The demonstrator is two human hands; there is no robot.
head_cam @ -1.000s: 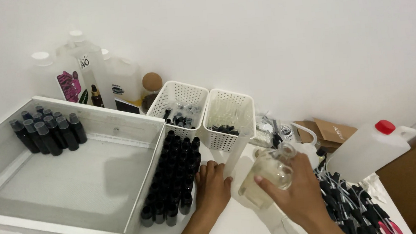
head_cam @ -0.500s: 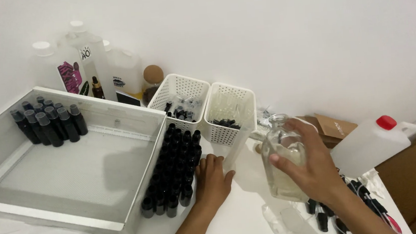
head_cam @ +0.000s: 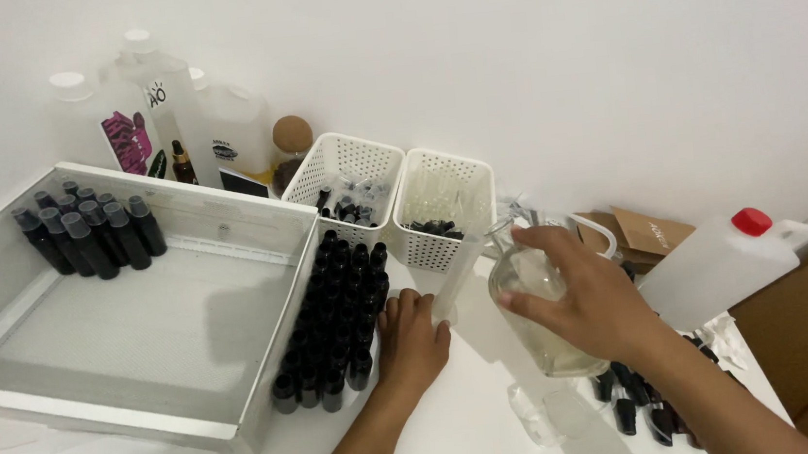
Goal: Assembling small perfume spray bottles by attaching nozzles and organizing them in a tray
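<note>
Flask point(head_cam: 541, 317): clear glass, part-filled with pale liquid, held tilted above the tabletop point(head_cam: 460, 427) beside the right basket point(head_cam: 441, 209). Likely heavy, smooth, breakable; best gripped round the shoulder, base supported. Right hand point(head_cam: 591, 303): fingers wrapped over its upper body. Left hand point(head_cam: 412, 343): flat on the tabletop, fingers spread and holding nothing, touching the block of small black bottles point(head_cam: 333, 311). Left: white tray point(head_cam: 139, 318) holding more bottles. Right: white jug point(head_cam: 719, 263) with red cap.

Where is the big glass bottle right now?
The glass bottle is in the right hand, lifted above the white table, just right of the two white baskets.
</note>
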